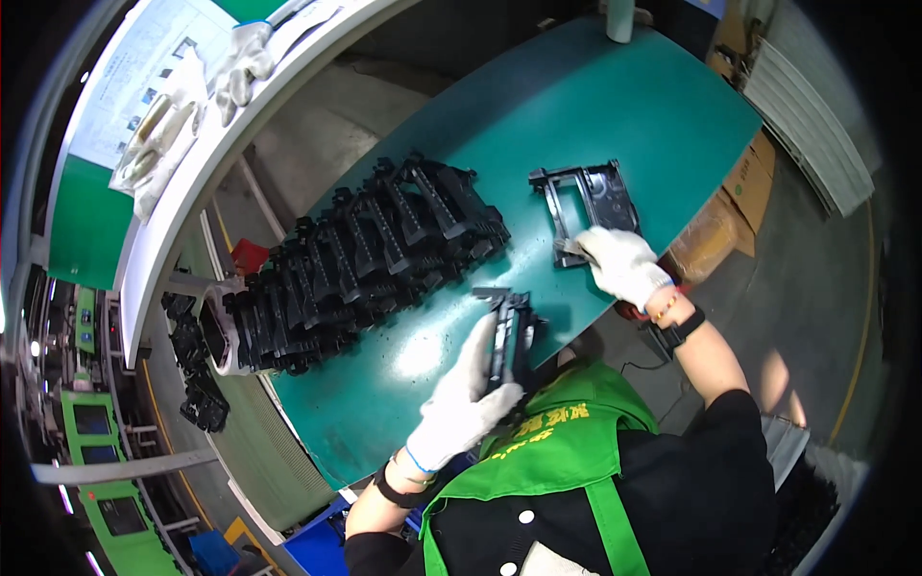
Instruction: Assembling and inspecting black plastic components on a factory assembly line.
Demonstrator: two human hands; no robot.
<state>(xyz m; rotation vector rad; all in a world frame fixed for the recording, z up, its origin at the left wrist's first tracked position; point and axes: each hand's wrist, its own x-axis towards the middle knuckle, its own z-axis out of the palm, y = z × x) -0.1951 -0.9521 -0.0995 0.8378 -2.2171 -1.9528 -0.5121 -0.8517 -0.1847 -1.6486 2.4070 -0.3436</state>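
Both my hands wear white work gloves. In my left hand a black plastic part is gripped upright on its edge, close to my body at the table's near side. My thumb and fingers wrap around its lower part. My right hand is closed on the near corner of a black plastic frame with a rectangular opening. That frame rests on the green table. My fingertips are partly hidden where they meet its edge.
A long row of similar black plastic parts stands packed together on the table's left side. More black parts hang beyond the table's left end. White gloves lie on a curved white ledge. Cardboard boxes stand beyond the right edge.
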